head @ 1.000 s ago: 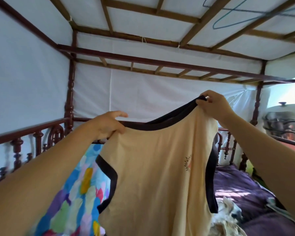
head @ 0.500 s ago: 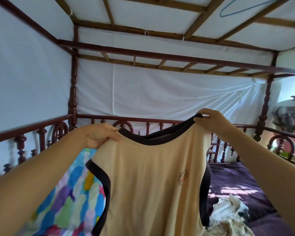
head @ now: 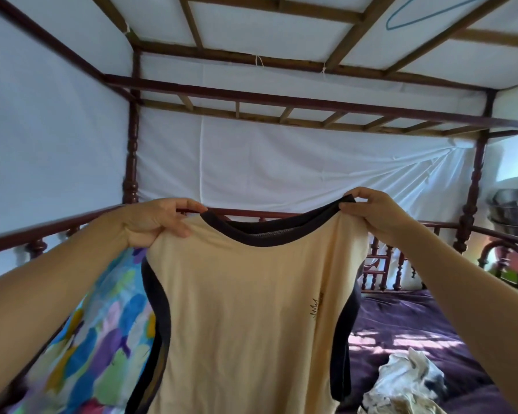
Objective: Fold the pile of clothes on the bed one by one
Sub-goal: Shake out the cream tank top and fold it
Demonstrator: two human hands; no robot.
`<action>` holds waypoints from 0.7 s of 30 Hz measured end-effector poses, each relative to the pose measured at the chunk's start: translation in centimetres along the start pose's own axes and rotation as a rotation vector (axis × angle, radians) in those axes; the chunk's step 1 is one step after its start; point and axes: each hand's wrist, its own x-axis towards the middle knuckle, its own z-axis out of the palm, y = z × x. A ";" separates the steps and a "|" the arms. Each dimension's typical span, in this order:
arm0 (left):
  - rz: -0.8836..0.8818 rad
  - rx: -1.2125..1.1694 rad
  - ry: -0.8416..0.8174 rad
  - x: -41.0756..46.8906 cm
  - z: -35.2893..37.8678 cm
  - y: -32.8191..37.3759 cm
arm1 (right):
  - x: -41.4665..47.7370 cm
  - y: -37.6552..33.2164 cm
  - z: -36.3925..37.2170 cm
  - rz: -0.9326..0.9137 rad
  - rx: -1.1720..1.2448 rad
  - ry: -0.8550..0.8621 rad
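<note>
Well, at nine o'clock a dark red wooden rail (head: 51,227) runs along the left side of the bed (head: 425,312). Below it, at eight o'clock, a blanket (head: 102,339) in bright blotches of blue, green, purple and yellow lies under the left forearm.

The left hand (head: 153,222), a little above nine o'clock, pinches one shoulder of a cream sleeveless top (head: 245,309) between thumb and curled fingers. The top hangs in the air at the middle of the view, raised over the bed and stretched between both hands. Its dark neck trim sags in a curve along the upper edge, and dark trim runs down both armholes. A small dark print sits on the chest, toward three o'clock from the top's middle. The hem runs out of view at six o'clock. Behind it, at twelve o'clock, a white curtain (head: 281,162) hangs from the bed frame.

The right hand (head: 374,213), at about two o'clock, grips the other shoulder, fingers curled over the dark trim.

At four o'clock the bed shows a purple cover with patches of sunlight. At five o'clock a heap of pale clothes (head: 407,380) lies crumpled on it, just right of the top's lower edge. At three o'clock, beyond the corner post (head: 473,189), stand stacked metal pots (head: 513,204).
</note>
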 end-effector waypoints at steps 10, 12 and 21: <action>-0.189 0.745 0.130 -1.2 1.8 4.6 | -0.5 -0.4 -1.2 -0.035 0.099 -0.035; -0.130 0.904 0.253 -1.0 2.0 5.1 | -0.7 -1.0 -1.3 -0.065 0.106 -0.037; 0.411 0.694 0.501 -2.5 2.7 8.7 | -2.7 -5.7 -3.6 -0.239 0.163 -0.128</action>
